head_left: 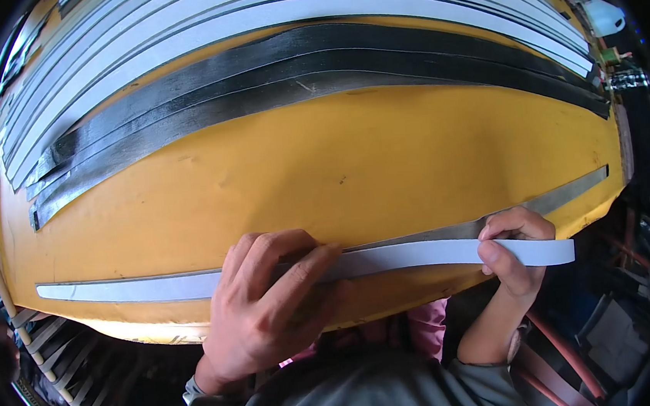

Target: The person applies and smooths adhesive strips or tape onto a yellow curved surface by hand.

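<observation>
A long white strip [403, 257] lies along the near side of the yellow table, over a dark grey strip [564, 192]. My left hand [271, 289] bends over the white strip left of the middle, fingers arched at its far edge and thumb at its near edge; the fingertips are partly hidden. Near the right end, my right hand [516, 244] pinches the white strip between thumb and fingers. That end is lifted off the grey strip, which angles away to the right behind the hand. On the left, the white strip lies flat along the grey one.
The yellow table [413, 149] has rounded edges. Several black strips [312, 61] lie overlapped beyond its middle, with several white strips [262, 15] behind them. A white container [604, 18] stands at the far right. A slatted rack [60, 357] is at lower left.
</observation>
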`<state>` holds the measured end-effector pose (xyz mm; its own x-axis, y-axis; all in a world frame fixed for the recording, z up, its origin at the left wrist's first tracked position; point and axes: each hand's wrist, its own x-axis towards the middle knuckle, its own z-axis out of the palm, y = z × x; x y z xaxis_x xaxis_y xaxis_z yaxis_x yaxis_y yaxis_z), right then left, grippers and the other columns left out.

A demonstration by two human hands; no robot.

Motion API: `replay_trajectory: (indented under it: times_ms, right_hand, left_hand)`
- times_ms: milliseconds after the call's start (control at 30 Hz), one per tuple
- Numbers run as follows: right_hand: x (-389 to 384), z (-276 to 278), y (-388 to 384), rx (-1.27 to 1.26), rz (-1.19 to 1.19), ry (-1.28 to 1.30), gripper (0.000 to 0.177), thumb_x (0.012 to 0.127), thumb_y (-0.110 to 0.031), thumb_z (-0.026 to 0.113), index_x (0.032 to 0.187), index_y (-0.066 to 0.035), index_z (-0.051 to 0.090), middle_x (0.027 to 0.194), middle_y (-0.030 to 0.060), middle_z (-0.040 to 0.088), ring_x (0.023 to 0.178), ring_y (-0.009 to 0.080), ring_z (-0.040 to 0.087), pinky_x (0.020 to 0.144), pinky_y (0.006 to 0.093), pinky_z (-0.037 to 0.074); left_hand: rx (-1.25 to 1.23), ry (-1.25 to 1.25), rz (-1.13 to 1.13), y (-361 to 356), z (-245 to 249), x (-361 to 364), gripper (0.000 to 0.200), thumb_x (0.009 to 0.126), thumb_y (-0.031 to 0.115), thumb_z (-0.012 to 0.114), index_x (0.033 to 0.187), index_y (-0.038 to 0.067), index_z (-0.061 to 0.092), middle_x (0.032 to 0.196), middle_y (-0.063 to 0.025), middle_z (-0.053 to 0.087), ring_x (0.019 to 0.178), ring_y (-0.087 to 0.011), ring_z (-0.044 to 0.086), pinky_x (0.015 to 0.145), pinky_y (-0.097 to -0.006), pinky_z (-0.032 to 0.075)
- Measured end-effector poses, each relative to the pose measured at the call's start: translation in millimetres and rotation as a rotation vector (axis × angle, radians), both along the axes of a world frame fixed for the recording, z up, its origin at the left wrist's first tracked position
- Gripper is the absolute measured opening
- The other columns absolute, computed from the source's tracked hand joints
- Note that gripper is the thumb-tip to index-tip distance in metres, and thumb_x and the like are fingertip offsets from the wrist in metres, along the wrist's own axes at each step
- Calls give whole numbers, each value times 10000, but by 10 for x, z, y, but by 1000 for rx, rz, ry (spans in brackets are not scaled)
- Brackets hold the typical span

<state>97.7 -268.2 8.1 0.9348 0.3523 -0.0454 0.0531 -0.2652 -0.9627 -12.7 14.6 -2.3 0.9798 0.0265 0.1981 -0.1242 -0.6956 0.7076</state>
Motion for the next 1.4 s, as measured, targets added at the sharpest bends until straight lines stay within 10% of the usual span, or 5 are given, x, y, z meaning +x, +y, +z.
replay_trajectory:
  times_ms: [733, 933, 1100, 1400]
  right_hand:
    - [25, 52, 74, -55, 5, 18, 174, 757, -142, 780, 807, 9, 711, 676, 72, 700, 583, 115, 642, 566, 226, 459]
    - [39, 77, 85, -104, 19, 5, 153, 750, -118, 773, 800, 11, 707, 655, 71, 685, 569, 106, 627, 553, 223, 445]
    - [69, 49, 77, -101, 74, -47, 124, 750, -94, 762, 792, 5, 701, 618, 63, 670, 539, 109, 622, 540, 232, 446]
    - [95, 56, 124, -149, 89, -155, 116, 735, -101, 751, 782, -12, 693, 583, 46, 653, 522, 123, 635, 535, 246, 463]
  left_hand:
    - [7, 14, 48, -101, 44, 38, 262, 700, 53, 838, 934, 80, 723, 959, -82, 617, 851, -263, 619, 747, -390, 491]
    - [195, 162, 56, -263, 199, 136, 368, 710, 4, 755, 1058, 75, 660, 1034, -105, 602, 960, -305, 592, 821, -407, 468]
    - [-158, 123, -60, -399, 67, 228, 520, 741, 26, 755, 1234, 28, 590, 1091, -144, 608, 976, -341, 590, 827, -429, 463]
    - [-29, 84, -49, -418, 37, 234, 442, 712, 47, 831, 1128, 45, 681, 1022, -132, 619, 919, -311, 619, 790, -414, 521]
